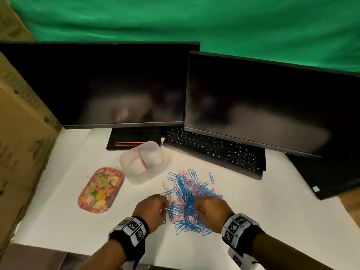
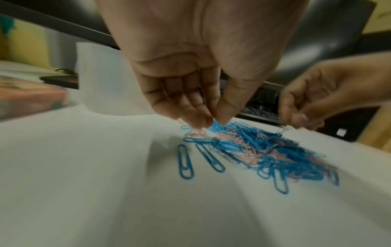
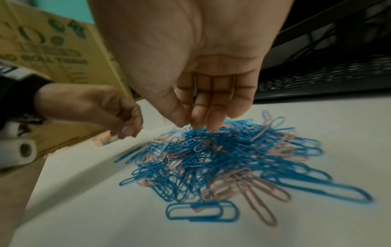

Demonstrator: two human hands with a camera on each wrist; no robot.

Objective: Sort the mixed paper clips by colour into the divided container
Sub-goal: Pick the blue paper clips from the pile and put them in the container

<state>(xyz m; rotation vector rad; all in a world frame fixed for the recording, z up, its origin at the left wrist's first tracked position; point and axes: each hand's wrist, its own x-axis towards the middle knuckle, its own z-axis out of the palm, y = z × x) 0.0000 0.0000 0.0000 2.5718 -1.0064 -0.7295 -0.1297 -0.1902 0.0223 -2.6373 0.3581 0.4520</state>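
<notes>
A pile of blue and pink paper clips (image 1: 187,195) lies on the white table in front of me. Behind it to the left stands the translucent container (image 1: 126,162), with a pink divider (image 1: 141,158) across its middle; nothing shows inside it. My left hand (image 1: 165,206) is at the pile's left edge, thumb and fingertips (image 2: 198,120) pinched together on thin clips. My right hand (image 1: 196,206) reaches into the pile (image 3: 222,158) from the right, its fingertips (image 3: 198,123) down among blue clips and pinching a clip. The blur hides the colour of what each hand holds.
A floral oval tray (image 1: 100,190) lies left of the container. A black keyboard (image 1: 214,151) and two dark monitors (image 1: 101,84) (image 1: 272,106) stand behind. A cardboard box (image 1: 19,143) walls the left side. A black device (image 1: 331,178) sits at the right.
</notes>
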